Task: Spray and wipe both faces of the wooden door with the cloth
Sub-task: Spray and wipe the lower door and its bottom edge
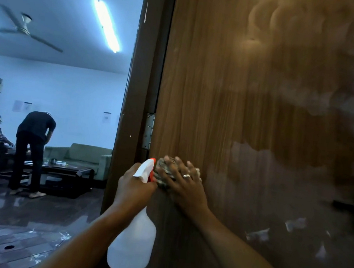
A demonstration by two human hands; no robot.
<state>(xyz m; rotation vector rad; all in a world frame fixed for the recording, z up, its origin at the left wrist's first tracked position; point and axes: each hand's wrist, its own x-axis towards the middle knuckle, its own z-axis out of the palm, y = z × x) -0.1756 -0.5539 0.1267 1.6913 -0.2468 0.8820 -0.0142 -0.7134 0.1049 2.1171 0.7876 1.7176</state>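
Here, right hand (185, 183) flat, pressing cloth (164, 172) on door (249, 119) near hinge; left hand (133, 185) gripping spray bottle (131, 246) just beside.

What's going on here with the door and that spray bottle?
A person is cleaning a wooden door. The right hand presses a bunched cloth flat against the door face near the hinge, while the left hand grips a white spray bottle by its neck, nozzle up. Cloudy smears show across the upper and right parts of the door. Beyond the open doorway, other people are busy around a low table.
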